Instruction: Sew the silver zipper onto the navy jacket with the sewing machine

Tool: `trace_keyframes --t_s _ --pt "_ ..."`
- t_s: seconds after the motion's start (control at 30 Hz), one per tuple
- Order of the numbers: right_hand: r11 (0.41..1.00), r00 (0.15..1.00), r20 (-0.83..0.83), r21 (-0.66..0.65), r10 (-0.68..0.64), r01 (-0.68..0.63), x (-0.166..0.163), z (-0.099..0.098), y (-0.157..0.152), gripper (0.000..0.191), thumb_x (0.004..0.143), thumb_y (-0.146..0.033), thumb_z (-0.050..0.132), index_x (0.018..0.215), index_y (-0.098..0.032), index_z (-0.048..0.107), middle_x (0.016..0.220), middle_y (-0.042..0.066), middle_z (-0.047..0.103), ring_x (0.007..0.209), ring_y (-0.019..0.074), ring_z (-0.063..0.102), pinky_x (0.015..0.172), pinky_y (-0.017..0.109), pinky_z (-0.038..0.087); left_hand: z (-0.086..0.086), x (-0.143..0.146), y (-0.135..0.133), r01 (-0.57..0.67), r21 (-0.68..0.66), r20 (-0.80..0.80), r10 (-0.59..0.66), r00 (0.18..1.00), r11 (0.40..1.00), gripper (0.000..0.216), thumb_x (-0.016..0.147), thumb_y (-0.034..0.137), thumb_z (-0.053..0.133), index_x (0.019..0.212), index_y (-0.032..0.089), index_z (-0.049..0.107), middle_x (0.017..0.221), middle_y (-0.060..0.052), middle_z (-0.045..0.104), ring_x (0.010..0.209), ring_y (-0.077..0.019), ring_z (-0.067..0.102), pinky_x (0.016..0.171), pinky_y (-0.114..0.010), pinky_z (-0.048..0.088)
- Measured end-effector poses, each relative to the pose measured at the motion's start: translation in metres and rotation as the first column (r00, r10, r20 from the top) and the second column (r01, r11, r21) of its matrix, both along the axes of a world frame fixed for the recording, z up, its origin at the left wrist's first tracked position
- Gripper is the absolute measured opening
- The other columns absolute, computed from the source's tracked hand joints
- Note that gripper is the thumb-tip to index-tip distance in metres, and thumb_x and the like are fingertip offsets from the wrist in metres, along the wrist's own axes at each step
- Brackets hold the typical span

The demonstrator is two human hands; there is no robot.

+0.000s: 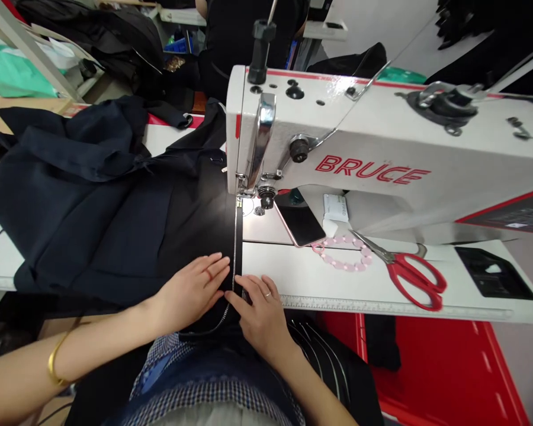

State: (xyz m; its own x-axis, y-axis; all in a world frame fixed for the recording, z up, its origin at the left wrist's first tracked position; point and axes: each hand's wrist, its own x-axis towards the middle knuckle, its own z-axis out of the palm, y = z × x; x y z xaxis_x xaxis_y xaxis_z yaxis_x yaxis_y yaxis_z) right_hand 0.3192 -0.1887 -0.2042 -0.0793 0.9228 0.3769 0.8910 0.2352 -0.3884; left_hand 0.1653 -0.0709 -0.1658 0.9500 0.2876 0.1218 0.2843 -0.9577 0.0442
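Observation:
A dark navy garment [93, 213] is spread over the sewing table, and its right edge carries a silver zipper [236, 242] that runs up to the presser foot [240, 192] of a white sewing machine [382, 136]. My left hand [195, 290] lies flat on the fabric just left of the zipper, fingers stretched out. My right hand [260, 310] rests at the zipper's near end by the table's front edge, its fingers bent and pressing the zipper tape down.
On the white table [337, 278], right of the needle, lie a phone [298, 222], a pink bead chain [344, 251] and red-handled scissors [408, 269]. A ruler strip [382, 305] runs along the front edge. Dark cloth piles up at the back left.

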Motion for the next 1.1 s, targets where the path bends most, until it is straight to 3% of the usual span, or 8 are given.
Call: trace_keyframes --t_s 0.1,0.2,0.33,0.47,0.6,0.67,0.83,1.1 --pt "1.000 1.000 0.011 -0.003 -0.009 0.009 -0.002 0.000 -0.007 0.030 0.082 -0.009 0.043 0.103 -0.024 0.059 0.115 0.005 0.054 0.110 0.0192 0.044 0.099 0.042 0.026 -0.008 -0.020 -0.015 0.022 -0.040 0.123 -0.017 0.992 0.999 0.033 0.086 0.018 0.045 0.117 0.009 0.053 0.118 -0.011 0.057 0.114 -0.0216 0.048 0.097 -0.036 0.043" --pt "0.999 1.000 0.013 -0.031 0.009 -0.009 0.000 0.006 -0.007 0.030 0.084 -0.009 0.040 0.102 -0.023 0.059 0.115 0.006 0.054 0.110 0.0193 0.044 0.098 0.042 0.027 -0.009 -0.025 -0.010 0.026 -0.085 0.135 -0.014 0.991 0.996 0.033 0.085 0.018 0.047 0.117 0.011 0.053 0.118 -0.010 0.057 0.113 -0.0214 0.048 0.097 -0.037 0.044" --pt "0.992 0.992 0.091 -0.097 0.088 -0.079 0.005 0.012 -0.006 0.030 0.086 -0.012 0.041 0.109 -0.022 0.056 0.119 0.007 0.052 0.111 0.0207 0.044 0.096 0.043 0.029 -0.002 -0.019 0.000 0.027 -0.106 0.139 -0.012 0.990 0.994 0.028 0.086 0.021 0.046 0.110 0.014 0.059 0.116 -0.009 0.058 0.107 -0.0209 0.051 0.092 -0.035 0.047" --pt "0.995 0.984 0.146 -0.027 0.099 -0.096 0.008 0.009 -0.005 0.028 0.087 -0.012 0.043 0.108 -0.024 0.057 0.116 0.005 0.055 0.108 0.0197 0.045 0.095 0.042 0.031 0.005 -0.005 0.011 0.005 -0.077 0.142 0.006 0.990 0.997 0.027 0.088 0.027 0.043 0.099 0.014 0.064 0.103 -0.008 0.064 0.096 -0.0180 0.056 0.091 -0.034 0.045" --pt "0.992 0.981 0.150 -0.042 0.123 -0.118 0.010 0.007 -0.003 0.032 0.087 -0.008 0.040 0.113 -0.022 0.054 0.115 0.005 0.056 0.107 0.0189 0.045 0.094 0.040 0.032 0.006 0.006 0.031 -0.169 0.035 -0.018 0.169 0.985 0.985 0.058 0.085 0.048 0.041 0.125 0.006 0.045 0.134 -0.018 0.041 0.125 -0.0323 0.034 0.102 -0.053 0.025" --pt "0.989 0.978 0.154 -0.066 0.142 -0.133 0.011 0.009 -0.002 0.033 0.088 -0.010 0.039 0.117 -0.020 0.052 0.116 0.005 0.055 0.107 0.0194 0.045 0.094 0.041 0.032 0.003 0.009 0.041 -0.198 0.052 -0.104 0.203 0.974 0.979 0.071 0.083 0.056 0.038 0.131 0.004 0.035 0.141 -0.019 0.029 0.131 -0.0335 0.022 0.104 -0.054 0.019" --pt "0.983 0.968 0.182 -0.091 0.172 -0.158 0.013 0.012 0.001 0.030 0.088 -0.013 0.044 0.116 -0.020 0.052 0.115 0.005 0.055 0.104 0.0199 0.045 0.093 0.041 0.032 -0.003 0.013 0.057 -0.163 0.015 -0.190 0.163 0.968 0.986 0.077 0.082 0.061 0.034 0.135 0.006 0.028 0.144 -0.015 0.024 0.134 -0.0290 0.016 0.106 -0.045 0.019" --pt "0.996 0.987 0.135 -0.008 0.086 -0.086 0.008 0.005 0.002 0.023 0.087 -0.014 0.047 0.106 -0.023 0.057 0.104 0.002 0.059 0.097 0.0167 0.048 0.092 0.039 0.032 -0.003 0.013 0.059 -0.136 0.009 -0.183 0.135 0.974 0.991 0.080 0.081 0.063 0.034 0.135 0.006 0.028 0.144 -0.016 0.024 0.133 -0.0297 0.016 0.106 -0.045 0.017"
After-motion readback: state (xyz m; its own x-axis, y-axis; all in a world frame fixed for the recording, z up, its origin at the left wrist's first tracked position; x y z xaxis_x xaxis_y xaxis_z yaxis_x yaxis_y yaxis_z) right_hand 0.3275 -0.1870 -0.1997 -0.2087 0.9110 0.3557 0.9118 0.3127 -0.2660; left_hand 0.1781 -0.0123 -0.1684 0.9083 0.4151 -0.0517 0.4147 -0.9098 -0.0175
